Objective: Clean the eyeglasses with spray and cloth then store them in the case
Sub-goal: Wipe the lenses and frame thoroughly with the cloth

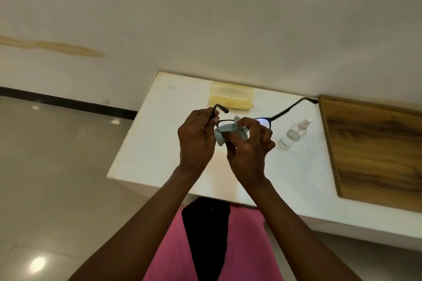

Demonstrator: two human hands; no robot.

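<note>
I hold black-framed eyeglasses (265,120) above the white table (159,139), their arms unfolded. My left hand (197,141) grips the frame at its left hinge. My right hand (250,150) pinches a pale grey-blue cloth (225,131) around the left lens, thumb on the near side and fingers over the top. The right lens shows a bluish glare. A translucent yellowish case (231,96) lies shut at the table's far edge by the wall. A small clear spray bottle (293,134) lies on its side to the right of my hands.
A wooden board (374,150) covers the table's right part. The wall runs directly behind the table. A glossy tiled floor (57,155) lies to the left. Pink and black clothing shows below the table's near edge.
</note>
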